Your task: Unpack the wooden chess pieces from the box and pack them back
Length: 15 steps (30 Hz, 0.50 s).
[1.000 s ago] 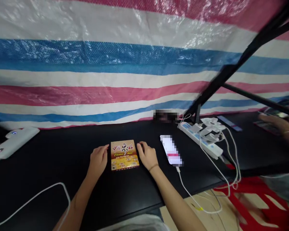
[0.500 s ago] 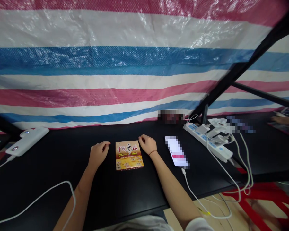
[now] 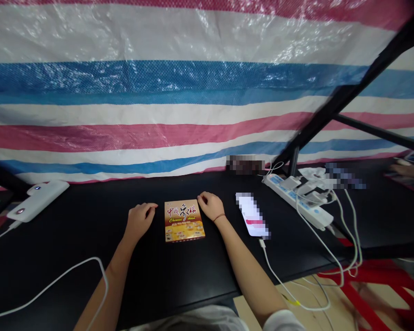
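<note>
A flat red-and-yellow Chinese chess box (image 3: 184,220) lies on the black table (image 3: 72,230) in front of me. My left hand (image 3: 140,219) rests on the table just left of the box, fingers loosely curled with the tips near the box's upper left corner. My right hand (image 3: 211,206) rests at the box's upper right corner, fingers curled and touching its edge. Neither hand lifts the box.
A phone (image 3: 252,214) on a white cable lies right of the box. Behind it is a power strip (image 3: 298,200) with plugs. A white power bank (image 3: 37,199) sits far left, a white cable (image 3: 55,280) near left. Another person's hand (image 3: 407,171) shows far right. Striped tarp behind.
Both hands slid slightly up along the box's sides towards its far corners. My view shifted a little; the box stays in place.
</note>
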Each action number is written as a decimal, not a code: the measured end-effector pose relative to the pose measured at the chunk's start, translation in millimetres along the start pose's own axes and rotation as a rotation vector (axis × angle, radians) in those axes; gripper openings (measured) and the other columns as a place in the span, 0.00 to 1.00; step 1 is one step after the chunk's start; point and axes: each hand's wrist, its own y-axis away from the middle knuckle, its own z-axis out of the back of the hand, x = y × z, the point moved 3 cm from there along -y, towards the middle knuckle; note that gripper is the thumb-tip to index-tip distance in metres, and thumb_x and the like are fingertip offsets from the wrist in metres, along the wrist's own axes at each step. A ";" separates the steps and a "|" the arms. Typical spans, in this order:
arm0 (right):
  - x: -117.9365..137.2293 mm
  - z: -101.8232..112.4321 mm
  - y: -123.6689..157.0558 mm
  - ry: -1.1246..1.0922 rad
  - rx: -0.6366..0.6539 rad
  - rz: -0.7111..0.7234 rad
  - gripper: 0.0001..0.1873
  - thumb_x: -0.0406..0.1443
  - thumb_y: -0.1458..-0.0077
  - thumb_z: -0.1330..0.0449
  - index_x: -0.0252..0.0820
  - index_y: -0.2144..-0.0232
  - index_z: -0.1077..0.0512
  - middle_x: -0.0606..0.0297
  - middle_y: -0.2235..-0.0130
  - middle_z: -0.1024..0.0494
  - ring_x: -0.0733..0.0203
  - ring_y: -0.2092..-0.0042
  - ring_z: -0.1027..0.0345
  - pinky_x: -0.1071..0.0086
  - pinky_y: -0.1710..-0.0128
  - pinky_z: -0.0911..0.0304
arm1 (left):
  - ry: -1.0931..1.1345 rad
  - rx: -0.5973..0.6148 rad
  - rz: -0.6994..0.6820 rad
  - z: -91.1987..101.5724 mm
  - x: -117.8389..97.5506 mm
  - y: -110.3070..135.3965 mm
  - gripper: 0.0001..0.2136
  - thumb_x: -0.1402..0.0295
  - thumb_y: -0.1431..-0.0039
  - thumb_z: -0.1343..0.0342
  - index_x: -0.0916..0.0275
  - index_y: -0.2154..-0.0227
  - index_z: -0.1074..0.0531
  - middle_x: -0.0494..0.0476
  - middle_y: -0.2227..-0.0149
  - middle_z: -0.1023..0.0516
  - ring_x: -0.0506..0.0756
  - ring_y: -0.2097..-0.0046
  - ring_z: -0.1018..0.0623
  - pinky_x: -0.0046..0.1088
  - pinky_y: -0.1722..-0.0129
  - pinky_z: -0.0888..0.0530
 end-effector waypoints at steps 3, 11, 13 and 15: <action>0.1 -0.2 0.1 0.001 0.001 0.000 0.11 0.37 0.42 0.48 0.42 0.74 0.29 0.67 0.73 0.26 0.64 0.69 0.33 0.74 0.67 0.47 | -0.001 -0.002 -0.003 0.2 -0.1 0.3 0.15 0.65 0.38 0.57 0.55 0.61 0.25 0.52 0.62 0.19 0.55 0.62 0.24 0.34 0.57 0.33; 0.4 0.8 0.0 0.003 0.026 -0.003 0.11 0.36 0.41 0.47 0.42 0.72 0.28 0.66 0.72 0.25 0.64 0.67 0.33 0.74 0.66 0.46 | 0.011 -0.001 0.010 1.6 -0.6 1.6 0.15 0.65 0.39 0.57 0.55 0.61 0.25 0.52 0.62 0.20 0.55 0.62 0.24 0.34 0.56 0.33; 1.7 2.0 1.3 -0.001 0.034 0.000 0.11 0.36 0.41 0.47 0.41 0.71 0.27 0.66 0.71 0.25 0.63 0.67 0.33 0.73 0.65 0.46 | 0.004 0.003 0.011 2.4 -1.4 2.1 0.15 0.64 0.38 0.57 0.55 0.61 0.24 0.52 0.62 0.20 0.56 0.61 0.24 0.35 0.56 0.33; 4.3 3.2 4.9 -0.007 0.041 0.007 0.12 0.37 0.40 0.48 0.42 0.70 0.26 0.65 0.69 0.24 0.63 0.65 0.32 0.73 0.63 0.45 | 0.004 0.004 0.024 3.2 -4.0 3.2 0.15 0.63 0.38 0.57 0.55 0.61 0.24 0.52 0.62 0.20 0.56 0.61 0.24 0.35 0.55 0.33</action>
